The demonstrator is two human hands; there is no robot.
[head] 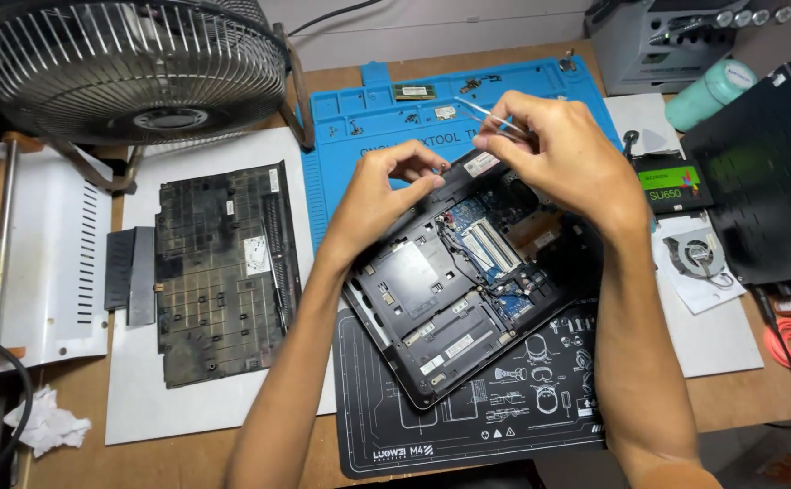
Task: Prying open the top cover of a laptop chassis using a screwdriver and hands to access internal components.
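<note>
The right hand [563,149] pinches tweezers [495,118], tips pointing left. The left hand [386,186], fingers curled but holding nothing, touches the open laptop [450,290] just below them.

I see both my forearms bare to the elbow, no sleeves, no watch, no gloves; my left hand [379,195] and right hand [565,154] wear no rings

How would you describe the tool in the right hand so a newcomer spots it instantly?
Start at the blue mat behind the opened laptop. Above the laptop's far edge, the right hand pinches slim metal tweezers. Nothing else nearby is a thin, shiny pointed pair of prongs.
</note>
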